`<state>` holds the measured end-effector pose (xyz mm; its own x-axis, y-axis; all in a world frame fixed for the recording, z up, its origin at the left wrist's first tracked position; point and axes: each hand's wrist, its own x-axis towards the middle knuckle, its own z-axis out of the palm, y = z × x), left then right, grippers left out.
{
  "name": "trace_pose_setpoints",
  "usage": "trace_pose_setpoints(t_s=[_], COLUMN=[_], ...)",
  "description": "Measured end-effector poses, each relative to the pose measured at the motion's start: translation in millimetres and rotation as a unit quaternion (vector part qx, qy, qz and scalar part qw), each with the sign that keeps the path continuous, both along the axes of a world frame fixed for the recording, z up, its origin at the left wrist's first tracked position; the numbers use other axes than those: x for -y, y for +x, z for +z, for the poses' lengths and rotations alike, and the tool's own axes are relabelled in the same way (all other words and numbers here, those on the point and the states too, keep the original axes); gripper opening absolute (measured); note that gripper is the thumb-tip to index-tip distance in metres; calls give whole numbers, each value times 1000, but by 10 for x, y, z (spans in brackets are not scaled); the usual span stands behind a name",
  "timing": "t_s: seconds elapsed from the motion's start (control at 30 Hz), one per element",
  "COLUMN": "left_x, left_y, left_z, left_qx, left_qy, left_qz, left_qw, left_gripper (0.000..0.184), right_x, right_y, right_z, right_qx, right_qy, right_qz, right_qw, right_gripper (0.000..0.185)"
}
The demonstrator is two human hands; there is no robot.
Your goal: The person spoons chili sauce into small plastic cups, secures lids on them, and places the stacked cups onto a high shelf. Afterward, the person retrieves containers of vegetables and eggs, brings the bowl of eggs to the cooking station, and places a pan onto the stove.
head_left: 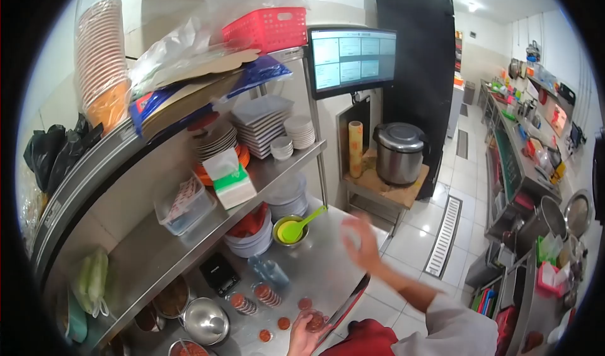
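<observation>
My left hand (304,338) is closed around a small clear cup (315,321) with reddish-brown sauce in it, low in the view near the table's front edge. Beside it on the steel table stand a few more small sauce cups (283,323). Stacks of the same kind of small cups (267,295) lie a little farther back, near a clear plastic bottle (270,273). My right hand (361,245) is raised over the right end of the table, smeared by motion. Whether its fingers hold anything cannot be made out.
A steel bowl with a lime-green ladle (301,225), a black scale (219,274) and metal bowls (206,321) stand on the table. Above runs a shelf (271,179) with stacked dishes. A large pot (401,154) sits on a stand by the tiled aisle.
</observation>
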<state>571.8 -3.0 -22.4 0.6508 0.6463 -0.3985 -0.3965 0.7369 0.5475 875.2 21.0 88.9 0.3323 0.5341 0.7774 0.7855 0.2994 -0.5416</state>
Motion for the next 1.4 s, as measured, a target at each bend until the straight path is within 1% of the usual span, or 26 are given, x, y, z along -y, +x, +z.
trace_pose_setpoints(t_s=[0.03,0.07,0.1,0.13,0.2,0.3,0.33,0.4,0.43,0.47,0.5,0.53,0.67,0.77,0.87,0.93,0.97,1.03,1.1,1.13,1.17,1.2,1.23,1.27,1.33,1.4], left_x=[30,69,83,84,123,158,160,32,-6,22,130,187,117,46,-15,-71,-113,-198,-223,-236,-241,-258,-287,-330,-458,-543], left_y=[162,309,446,540,685,843,884,855,916,965,1103,1197,1302,1363,1453,1490,1478,1468,1562,1603,1646,1710,1763,1811,1934,2097], left_z=[100,213,278,269,269,314,307,-211,-194,-169,289,538,487,372,379,392,355,256,337,374,369,356,303,181,-210,-470], left_qx=[-13,-26,-40,-35,-42,-53,-55,-15,5,-34,-73,-111,-83,-64,-73,-67,-63,-50,-63,-70,-70,-70,-72,-120,-216,-209], left_qy=[10,20,29,39,39,36,34,74,93,78,61,44,70,63,47,44,50,59,66,70,90,110,131,181,276,287], left_qz=[9,21,32,37,61,88,96,79,70,100,130,158,162,166,184,181,175,164,175,181,203,225,246,262,290,274], left_qw=[1000,999,998,998,996,994,993,994,993,991,987,980,981,982,979,980,981,983,980,979,973,966,958,940,891,894], left_gripper=[20,20,20,19,18,18,17,25,29,26,23,20,16,17,18,17,17,17,17,17,16,16,15,21,35,22], right_x=[-349,-646,-872,-1157,-1638,-2204,-2295,-2465,-2527,-2588,-2630,-2635,-2654,-2538,-2159,-1784,-1504,-1120,-879,-772,-533,-422,-276,-155,-32,-15], right_y=[508,859,1166,1490,1902,2387,2467,2597,2657,2728,2788,2819,2945,2968,2653,2302,2109,1754,1388,1168,958,823,684,563,371,289], right_z=[290,714,1180,1547,2069,2355,2422,2518,2588,2673,2766,2881,3265,3308,2962,2494,2197,1562,837,457,123,-312,-547,-733,-1122,-1531], right_qx=[58,65,129,184,246,315,317,322,322,323,324,322,329,299,199,143,111,96,33,-25,-47,-63,-109,-154,-226,-281], right_qy=[40,95,104,157,175,106,112,121,132,143,153,160,196,245,346,321,257,150,54,-15,-170,-253,-335,-415,-378,-320], right_qz=[-51,-71,-127,-135,-171,-211,-208,-202,-205,-209,-214,-208,-212,-159,-79,8,69,132,205,247,249,320,328,333,297,246], right_qw=[996,991,978,961,938,919,919,917,915,912,909,910,899,908,913,936,958,975,977,968,952,911,876,833,847,871], right_gripper=[38,38,39,41,41,43,43,43,42,42,41,38,35,34,27,26,29,27,16,16,25,32,32,33,27,22])
